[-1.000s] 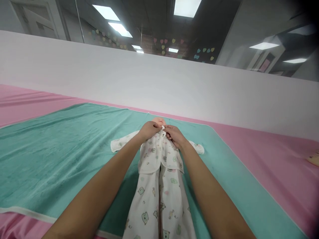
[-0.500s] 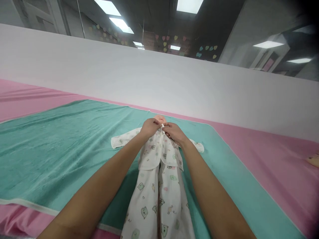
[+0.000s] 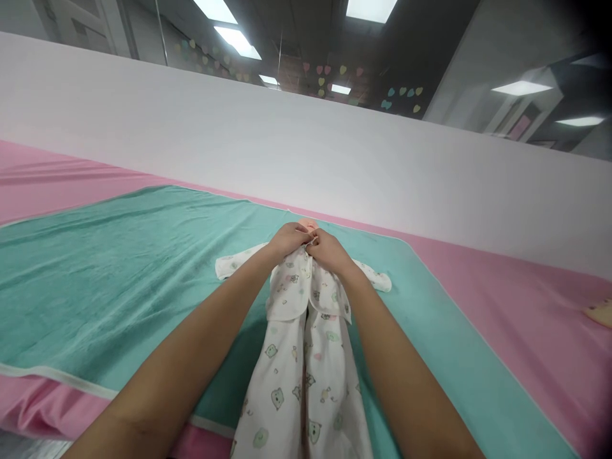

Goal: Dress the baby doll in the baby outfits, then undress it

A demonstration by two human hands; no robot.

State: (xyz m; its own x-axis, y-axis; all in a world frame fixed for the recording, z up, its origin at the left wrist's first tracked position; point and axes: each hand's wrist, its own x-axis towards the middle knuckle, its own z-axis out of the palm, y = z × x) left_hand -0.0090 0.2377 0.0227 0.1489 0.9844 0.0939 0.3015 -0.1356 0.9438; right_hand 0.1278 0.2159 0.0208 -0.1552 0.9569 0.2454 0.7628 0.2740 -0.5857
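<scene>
A baby doll [image 3: 310, 224] lies on its back, mostly covered by its clothes and my hands. It wears a white printed baby jacket [image 3: 289, 290] with sleeves spread to both sides, and matching trousers [image 3: 275, 382] reach toward me. At the neckline, my left hand [image 3: 290, 240] pinches the left side of the jacket's collar. Close against it, my right hand [image 3: 329, 247] has its fingers curled on the collar's other side. The fingertips of both meet just below the doll's chin. Whatever fastening lies between them is hidden.
A teal blanket [image 3: 119, 274] with a pale edge lies under the doll, over a pink sheet [image 3: 516, 299]. Behind stands a white wall panel [image 3: 287, 153] with a mirror or glass [image 3: 306, 44] above. A tan object [image 3: 600, 312] shows at the right edge.
My right hand has turned and shifted slightly left, its fingers curling tighter at the collar. My left hand stays at the neckline, closer to the right one. The view has tilted a little.
</scene>
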